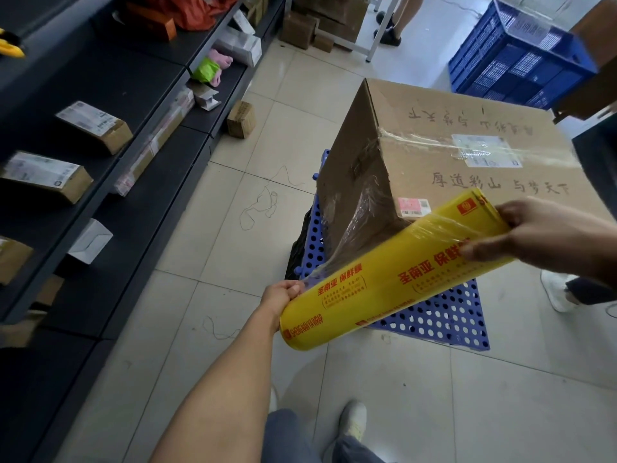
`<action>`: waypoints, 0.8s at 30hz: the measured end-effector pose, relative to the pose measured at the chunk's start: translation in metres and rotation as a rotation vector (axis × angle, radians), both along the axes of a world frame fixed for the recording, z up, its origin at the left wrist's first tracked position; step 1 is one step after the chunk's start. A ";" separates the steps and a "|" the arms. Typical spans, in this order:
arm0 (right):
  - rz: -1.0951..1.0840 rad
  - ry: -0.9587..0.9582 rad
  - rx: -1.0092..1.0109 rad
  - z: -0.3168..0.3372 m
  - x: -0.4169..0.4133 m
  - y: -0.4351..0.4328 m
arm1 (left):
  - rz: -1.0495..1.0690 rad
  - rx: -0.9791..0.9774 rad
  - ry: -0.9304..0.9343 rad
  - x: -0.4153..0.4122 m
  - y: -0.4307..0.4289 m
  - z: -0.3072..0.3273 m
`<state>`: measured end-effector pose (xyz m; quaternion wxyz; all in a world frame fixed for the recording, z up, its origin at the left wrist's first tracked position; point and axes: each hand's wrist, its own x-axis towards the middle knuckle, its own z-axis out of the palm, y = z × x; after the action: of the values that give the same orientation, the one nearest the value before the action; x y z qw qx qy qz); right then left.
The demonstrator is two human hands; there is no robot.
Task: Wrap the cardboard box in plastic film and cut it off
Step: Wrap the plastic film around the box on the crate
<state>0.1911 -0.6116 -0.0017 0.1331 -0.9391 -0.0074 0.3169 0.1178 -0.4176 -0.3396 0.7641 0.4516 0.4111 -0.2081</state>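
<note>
A large cardboard box (444,155) stands on a blue perforated pallet (444,315). A band of clear plastic film (360,215) lies across the box's top and down its near left side, stretching to a yellow roll of film (384,275) held in front of the box. My left hand (282,297) grips the roll's lower left end. My right hand (547,232) holds the upper right end, thumb across the roll and fingers curled over the end.
Dark shelves (110,168) with small parcels run along the left. A yellow utility knife (10,45) lies on the top shelf at far left. A blue crate (521,58) sits behind the box. Small boxes (241,119) stand on the tiled floor; another person's legs (397,18) are far back.
</note>
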 end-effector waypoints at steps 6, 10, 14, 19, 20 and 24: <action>-0.072 -0.054 0.055 -0.004 -0.006 0.004 | -0.127 0.016 0.009 -0.010 0.014 0.013; -0.093 -0.072 0.034 -0.003 -0.005 0.008 | -0.245 0.042 0.038 -0.013 0.023 0.016; -0.099 -0.108 -0.006 -0.003 -0.003 0.006 | -0.358 0.095 0.085 -0.012 0.019 0.017; -0.070 -0.141 -0.053 -0.006 -0.002 0.004 | -0.454 0.233 0.057 0.007 0.011 0.018; -0.070 -0.154 -0.053 -0.008 -0.001 0.004 | -0.482 0.255 0.053 0.012 0.009 0.020; -0.086 -0.177 -0.017 -0.009 0.001 0.006 | -0.558 0.264 0.052 0.030 -0.001 0.038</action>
<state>0.1919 -0.6053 -0.0104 0.1374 -0.9640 0.0238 0.2265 0.1479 -0.4190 -0.3016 0.6015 0.6368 0.3139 -0.3663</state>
